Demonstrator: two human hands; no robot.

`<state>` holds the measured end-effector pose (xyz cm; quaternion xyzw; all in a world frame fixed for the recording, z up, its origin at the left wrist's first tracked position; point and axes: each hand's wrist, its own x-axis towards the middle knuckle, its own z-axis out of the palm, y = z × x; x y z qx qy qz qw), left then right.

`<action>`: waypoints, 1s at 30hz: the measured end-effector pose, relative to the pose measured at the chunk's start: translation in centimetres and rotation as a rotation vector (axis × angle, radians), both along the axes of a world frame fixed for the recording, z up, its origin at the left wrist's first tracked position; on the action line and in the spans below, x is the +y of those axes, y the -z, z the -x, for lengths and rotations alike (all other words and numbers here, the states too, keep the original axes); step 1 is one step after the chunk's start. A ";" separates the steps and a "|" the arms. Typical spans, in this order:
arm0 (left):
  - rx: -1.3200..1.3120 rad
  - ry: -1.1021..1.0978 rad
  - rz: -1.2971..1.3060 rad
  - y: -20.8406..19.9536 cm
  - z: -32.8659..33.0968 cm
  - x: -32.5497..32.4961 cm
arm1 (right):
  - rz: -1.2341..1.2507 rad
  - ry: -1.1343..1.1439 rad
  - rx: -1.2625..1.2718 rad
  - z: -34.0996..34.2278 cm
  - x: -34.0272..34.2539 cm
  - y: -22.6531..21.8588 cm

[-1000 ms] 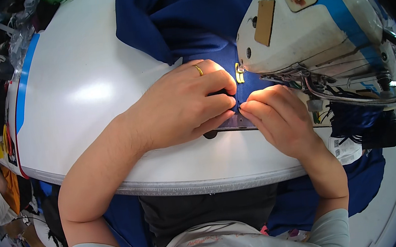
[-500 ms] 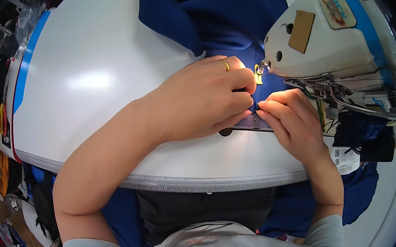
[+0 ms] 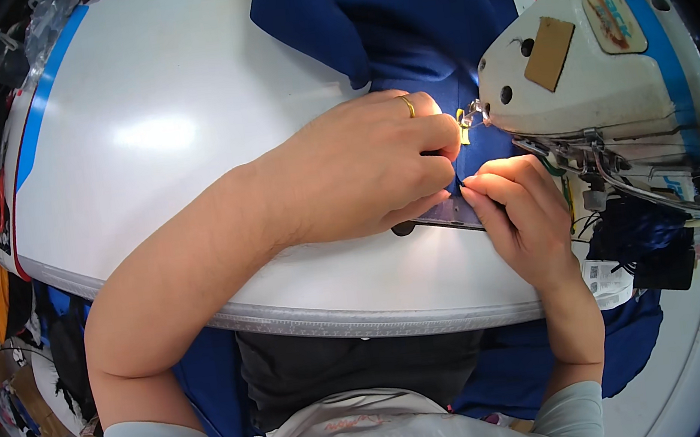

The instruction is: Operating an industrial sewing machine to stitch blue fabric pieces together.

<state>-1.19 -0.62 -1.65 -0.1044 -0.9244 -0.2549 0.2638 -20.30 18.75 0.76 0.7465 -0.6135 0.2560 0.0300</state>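
A navy blue fabric point(image 3: 423, 29) lies across the table and runs under the presser foot point(image 3: 474, 114) of a white sewing machine point(image 3: 600, 60). My left hand point(image 3: 387, 162), a gold ring on one finger, presses on the fabric just left of the foot, its fingers curled and closed on the cloth. Nearer to me, my right hand point(image 3: 522, 212) pinches the fabric's near edge between thumb and forefinger. The two hands almost meet there. Their fingers hide most of the cloth between them. A yellow piece point(image 3: 463, 130) sits beside the foot under a bright lamp glow.
The white table point(image 3: 153, 77) has a ruler-marked front edge point(image 3: 318, 315). More blue fabric point(image 3: 523, 371) hangs below it near my lap. A white label or paper point(image 3: 608, 282) and dark thread bundles point(image 3: 641, 233) lie to the right. Clutter and part of another person are at far left.
The whole view has shifted slightly, with the machine appearing a little farther right. Both hands keep nearly the same grip and place on the fabric.
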 end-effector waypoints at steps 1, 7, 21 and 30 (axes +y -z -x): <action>0.003 -0.002 0.002 0.0 0.0 0.0 | 0.015 -0.006 0.012 0.0 0.0 0.1; 0.009 -0.001 -0.002 0.1 0.0 0.0 | 0.050 -0.038 0.034 0.2 0.0 0.5; -0.011 0.000 0.014 -0.1 0.0 0.0 | 0.070 -0.086 0.109 0.1 -0.1 0.0; -0.027 0.001 0.027 -0.3 -0.1 0.0 | 0.070 -0.095 0.186 0.0 0.1 -0.1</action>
